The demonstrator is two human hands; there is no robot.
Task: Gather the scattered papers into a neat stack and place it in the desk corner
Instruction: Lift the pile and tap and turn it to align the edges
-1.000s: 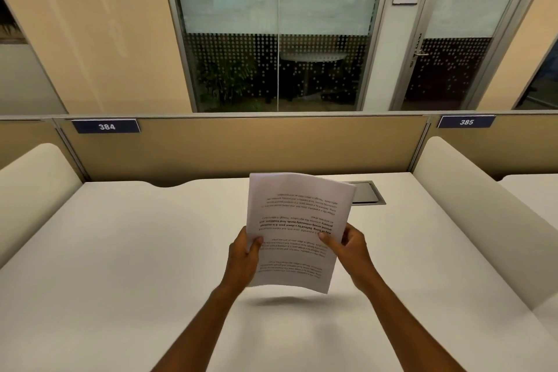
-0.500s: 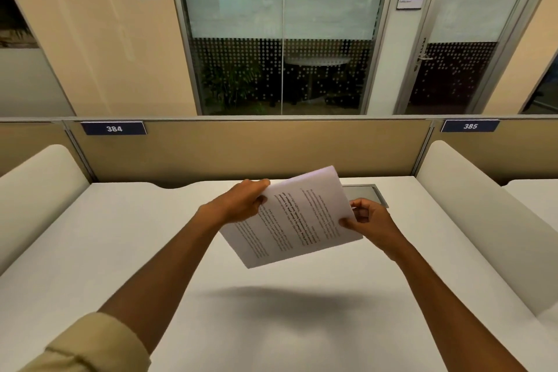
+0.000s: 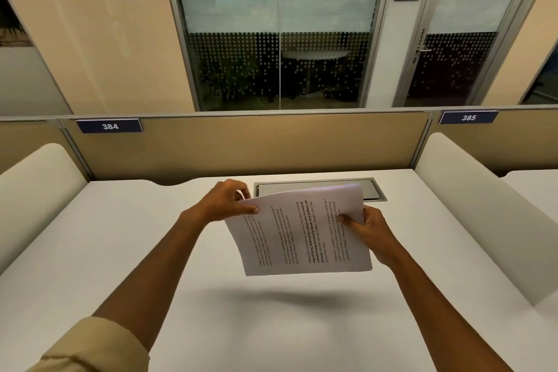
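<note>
Wide white worktop [image 3: 120, 251] fills the view, bare of loose sheets as far as can be seen, with a padded divider on each side and a tan partition [image 3: 271, 145] across the far edge. A flush hatch [image 3: 317, 187] sits far centre-right. And up in the air above the middle, well clear of the surface and throwing a soft shadow, there's the stack of papers [image 3: 302, 232], printed side up, text running sideways!

Left hand [image 3: 220, 202] has the far-left corner, thumb and fingers [image 3: 250, 209] pinched on the edge. Right hand [image 3: 371, 235] is clamped on the right side, thumb on top, the rest tucked beneath.

The gathering looks done; the corner placement is what's left. The risk? The sheets bow between two light pinches, so a quick swing could fan the edges or let an inner sheet slide out. Setting down near the hatch could catch a corner on its frame.

Readable writing: blue plates "384" [image 3: 110, 126] at far left and "385" [image 3: 468, 117] at far right. The door sign and the printed text are too small to read.
</note>
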